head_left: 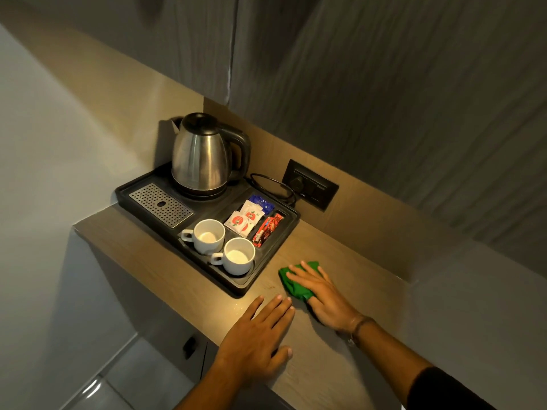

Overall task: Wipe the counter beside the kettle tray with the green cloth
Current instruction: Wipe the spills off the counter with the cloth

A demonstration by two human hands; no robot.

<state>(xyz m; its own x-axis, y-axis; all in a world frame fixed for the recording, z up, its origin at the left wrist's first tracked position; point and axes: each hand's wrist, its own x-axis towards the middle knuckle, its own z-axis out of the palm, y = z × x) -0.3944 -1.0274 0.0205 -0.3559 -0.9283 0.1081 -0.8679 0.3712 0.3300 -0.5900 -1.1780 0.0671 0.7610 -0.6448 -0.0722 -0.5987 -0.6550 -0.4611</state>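
Beside the tray (268, 263), on its right, the right hand (322, 294) presses the green cloth (291, 281) flat on the counter (340, 255), fingers spread over it. Wiping looks underway; the next stroke probably needs a sweep right, clear of the tray's edge. Bunched and bright, the cloth is half covered. Nearer, the left hand (254, 341) rests open and empty.
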